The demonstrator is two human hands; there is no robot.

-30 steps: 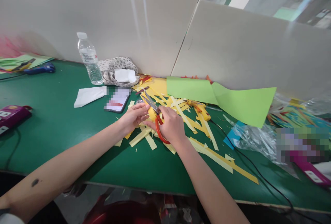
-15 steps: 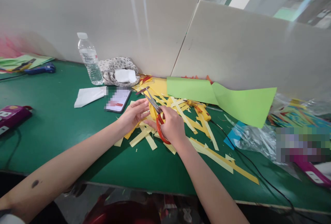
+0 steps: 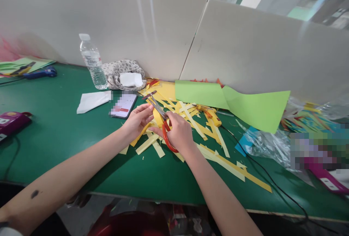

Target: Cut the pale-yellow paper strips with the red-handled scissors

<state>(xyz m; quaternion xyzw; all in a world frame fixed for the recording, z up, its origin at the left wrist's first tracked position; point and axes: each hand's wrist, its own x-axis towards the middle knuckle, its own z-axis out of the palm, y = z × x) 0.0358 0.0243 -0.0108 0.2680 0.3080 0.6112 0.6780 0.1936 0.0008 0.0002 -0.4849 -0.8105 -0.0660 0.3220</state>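
Observation:
My right hand [image 3: 180, 130] is wrapped round the red handles of a pair of scissors [image 3: 167, 139]. The metal blades point up and to the left, a little apart near the tips. My left hand [image 3: 139, 121] is closed at the fingertips on a yellow paper strip [image 3: 157, 116], which curves down beside the blades. Exactly where the fingers grip it is partly hidden. Under both hands lies a loose heap of pale and deep yellow paper strips [image 3: 147, 145].
Behind the strips lie green sheets [image 3: 201, 94] and a yellow glue gun [image 3: 214, 117] with a black cord. A phone [image 3: 124, 106], white paper [image 3: 94, 101], a water bottle [image 3: 94, 63] and a spotted cloth [image 3: 125, 69] are at the left. Clear plastic wrap [image 3: 269, 148] lies at the right.
The scissors and my right hand have shifted slightly left. My left fingertips have closed in on the yellow strip near the blades. The whole view has moved a little.

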